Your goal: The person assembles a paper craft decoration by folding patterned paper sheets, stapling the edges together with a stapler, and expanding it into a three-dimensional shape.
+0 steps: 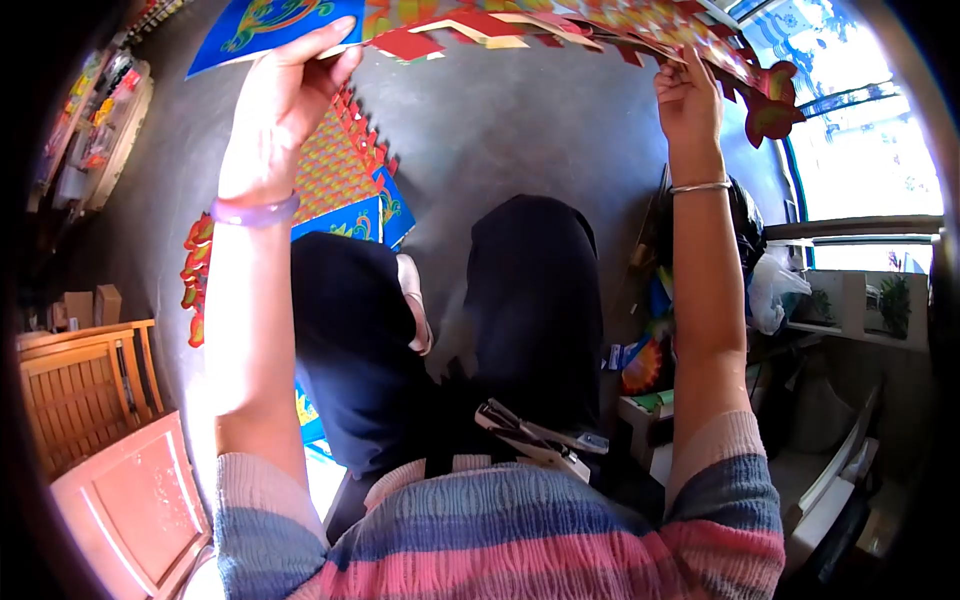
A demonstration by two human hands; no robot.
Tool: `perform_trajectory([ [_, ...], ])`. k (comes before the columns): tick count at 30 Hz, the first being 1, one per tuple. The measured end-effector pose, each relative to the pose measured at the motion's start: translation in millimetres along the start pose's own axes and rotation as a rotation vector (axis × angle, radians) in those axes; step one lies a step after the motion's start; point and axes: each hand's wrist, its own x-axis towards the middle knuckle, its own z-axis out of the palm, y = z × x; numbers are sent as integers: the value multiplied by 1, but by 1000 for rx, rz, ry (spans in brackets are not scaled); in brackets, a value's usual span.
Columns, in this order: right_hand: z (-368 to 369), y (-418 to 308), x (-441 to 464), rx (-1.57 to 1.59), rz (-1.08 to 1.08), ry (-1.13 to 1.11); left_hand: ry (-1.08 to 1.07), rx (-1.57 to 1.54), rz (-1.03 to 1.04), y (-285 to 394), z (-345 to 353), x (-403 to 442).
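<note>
A long decorated card strip with a red zigzag edge is held up across the top of the head view, partly cut off by the frame. My left hand is closed on its blue end panel, thumb along the lower edge. My right hand pinches the strip's lower edge near the other end, beside a red petal-shaped piece. On my lap lies a stapler, touched by neither hand.
More patterned card pieces lie on the grey floor at the left, with red cut-outs beside them. A wooden chair stands at the lower left. Bags and a white planter are at the right.
</note>
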Motion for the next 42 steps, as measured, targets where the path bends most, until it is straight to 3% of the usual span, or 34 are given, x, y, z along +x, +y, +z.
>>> perform_trajectory([
  [3,-39,32,15,106,-111,162,65,110,-99,-51,-1,35],
  [7,-123,106,2,-150,139,342,208,-4,-371,-174,-55,54],
  [8,-140,127,-7,-193,197,388,328,14,-481,-202,-67,49],
  [14,-236,231,-66,-162,408,680,656,37,-695,-343,-136,13],
  [19,-272,250,-88,-176,581,721,726,63,-769,-377,-155,-6],
  [30,-312,238,-32,-199,439,650,567,-164,-666,-411,-127,22],
  [37,-335,256,-58,-95,460,723,653,-130,-684,-419,-127,9],
  [42,-295,265,-35,-159,408,719,609,-200,-587,-425,-155,5],
])
